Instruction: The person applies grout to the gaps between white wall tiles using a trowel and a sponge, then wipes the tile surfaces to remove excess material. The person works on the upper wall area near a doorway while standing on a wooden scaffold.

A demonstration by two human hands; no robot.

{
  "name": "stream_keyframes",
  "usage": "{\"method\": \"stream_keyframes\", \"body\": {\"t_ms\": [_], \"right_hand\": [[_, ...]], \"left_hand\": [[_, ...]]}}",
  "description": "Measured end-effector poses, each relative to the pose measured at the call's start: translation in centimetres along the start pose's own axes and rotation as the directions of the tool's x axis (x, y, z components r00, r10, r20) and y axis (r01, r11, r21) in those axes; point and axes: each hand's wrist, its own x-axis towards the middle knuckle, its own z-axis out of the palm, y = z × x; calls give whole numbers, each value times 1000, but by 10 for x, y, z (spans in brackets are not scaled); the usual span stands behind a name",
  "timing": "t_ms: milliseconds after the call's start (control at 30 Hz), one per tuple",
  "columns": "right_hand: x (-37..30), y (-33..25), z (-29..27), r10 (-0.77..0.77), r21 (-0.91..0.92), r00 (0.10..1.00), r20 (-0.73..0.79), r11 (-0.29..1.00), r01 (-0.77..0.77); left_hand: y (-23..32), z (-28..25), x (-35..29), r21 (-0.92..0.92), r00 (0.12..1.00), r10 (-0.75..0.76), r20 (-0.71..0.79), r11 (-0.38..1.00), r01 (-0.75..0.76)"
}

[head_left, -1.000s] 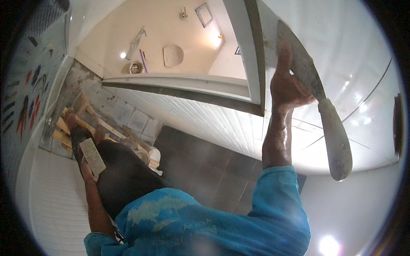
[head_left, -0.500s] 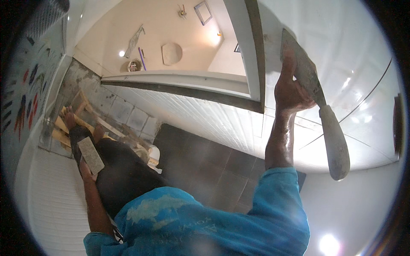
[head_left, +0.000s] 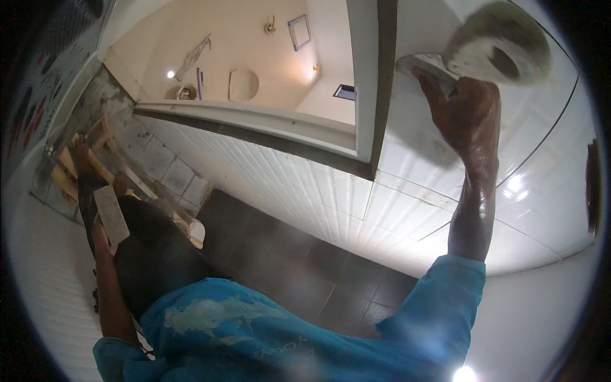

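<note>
My right hand (head_left: pixel 468 118) is wrapped around a trowel, its pale, worn handle (head_left: pixel 499 48) blurred and tilted up close to view. The trowel's grey blade (head_left: pixel 425 62) lies at the white wall tiles (head_left: pixel 420 114), beside the dark strip (head_left: pixel 385 83) that edges a white frame. My thumb is stretched toward the blade. Low on the left, my left hand (head_left: pixel 100 237) grips a grey rectangular block (head_left: pixel 112 216) in front of my dark-clothed leg. Most of that hand's fingers are hidden behind the block.
A white-framed opening (head_left: pixel 254 122) shows a cream surface beyond, with a round container (head_left: pixel 186 92) and a purple rod (head_left: pixel 199 83). Ribbed white tiles (head_left: pixel 286 165) run below it. My bare foot rests by wooden planks (head_left: pixel 63 169) at the left. Dark tiles (head_left: pixel 286 254) cover the floor.
The trowel's handle has swung from pointing downward to tilting up toward view, and my right hand has turned with it. The left hand still holds the block; the whole view has shifted slightly.
</note>
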Motion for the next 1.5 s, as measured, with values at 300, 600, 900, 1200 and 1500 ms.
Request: {"method": "stream_keyframes", "body": {"t_ms": [300,600,900,1200,1500], "right_hand": [[7,4,3,-126,106,989,-73,985,133],[8,5,-2,1,-224,961,276,973,63],[6,14,-1,-42,-44,984,172,998,50],[-5,10,8,-262,-21,961,92,964,265],[-27,13,23,-112,70,989,98,992,105]], "left_hand": [[-14,4,4,-47,998,56,-15,997,-57],[-13,14,-4,-106,999,32,2,994,-32],[-14,17,-10,-147,1000,30,9,989,-28],[-4,15,-12,-122,1000,17,26,992,-14],[-5,11,-8,-78,997,74,6,994,-74]]}}
